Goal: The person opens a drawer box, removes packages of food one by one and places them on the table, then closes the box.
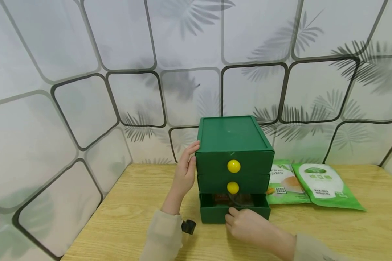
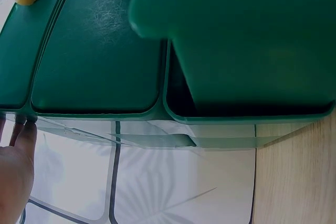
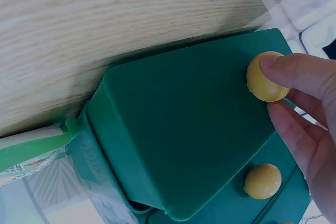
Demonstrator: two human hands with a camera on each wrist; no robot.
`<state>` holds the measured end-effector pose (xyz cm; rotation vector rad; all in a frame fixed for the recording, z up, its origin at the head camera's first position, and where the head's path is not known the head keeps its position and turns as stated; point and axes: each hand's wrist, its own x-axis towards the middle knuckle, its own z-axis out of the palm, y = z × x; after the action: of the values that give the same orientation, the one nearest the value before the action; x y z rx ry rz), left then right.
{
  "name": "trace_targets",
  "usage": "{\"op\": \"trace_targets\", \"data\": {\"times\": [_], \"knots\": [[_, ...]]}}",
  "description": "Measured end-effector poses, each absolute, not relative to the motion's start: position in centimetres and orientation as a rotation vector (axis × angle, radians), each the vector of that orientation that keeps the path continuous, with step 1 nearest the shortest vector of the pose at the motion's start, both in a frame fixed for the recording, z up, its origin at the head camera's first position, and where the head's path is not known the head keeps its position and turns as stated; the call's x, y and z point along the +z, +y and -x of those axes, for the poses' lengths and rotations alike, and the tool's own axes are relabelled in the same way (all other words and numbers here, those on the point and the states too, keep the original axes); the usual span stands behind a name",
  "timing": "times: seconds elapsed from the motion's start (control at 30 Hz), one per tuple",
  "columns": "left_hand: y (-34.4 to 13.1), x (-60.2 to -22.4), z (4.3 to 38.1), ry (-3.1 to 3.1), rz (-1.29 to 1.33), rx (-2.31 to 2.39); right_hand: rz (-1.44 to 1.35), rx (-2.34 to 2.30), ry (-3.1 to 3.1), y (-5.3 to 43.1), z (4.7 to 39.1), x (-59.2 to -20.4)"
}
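A green three-drawer box [image 1: 235, 134] with round yellow knobs stands on the table. Its bottom drawer [image 1: 212, 214] is pulled part way out, and some packaged items [image 1: 223, 198] show inside it. My right hand [image 1: 248, 225] is at the front of that drawer; in the right wrist view its thumb and fingers pinch the yellow knob [image 3: 266, 77]. My left hand [image 1: 185, 169] rests against the box's left side near the top, fingers straight along the edge. The upper two drawers, with the top knob [image 1: 233, 166] and the middle knob [image 1: 233, 187], are closed.
Right of the box lie two green-and-white food bags, a starch bag [image 1: 284, 183] and another bag [image 1: 326, 186]. A black strap piece [image 1: 188, 227] shows at the left wrist. The wooden table [image 1: 130, 210] meets a patterned wall covering [image 1: 192, 94] behind.
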<state>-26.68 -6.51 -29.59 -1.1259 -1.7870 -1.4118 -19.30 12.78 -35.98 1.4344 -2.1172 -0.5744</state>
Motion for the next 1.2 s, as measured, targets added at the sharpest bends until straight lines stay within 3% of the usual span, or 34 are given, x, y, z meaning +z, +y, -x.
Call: {"op": "trace_targets", "data": {"times": [1.2], "knots": [[-6.5,-29.5,26.6,-1.815,1.113,-1.417,-1.666,-0.285,-2.196,12.6,15.7,-35.9]]}}
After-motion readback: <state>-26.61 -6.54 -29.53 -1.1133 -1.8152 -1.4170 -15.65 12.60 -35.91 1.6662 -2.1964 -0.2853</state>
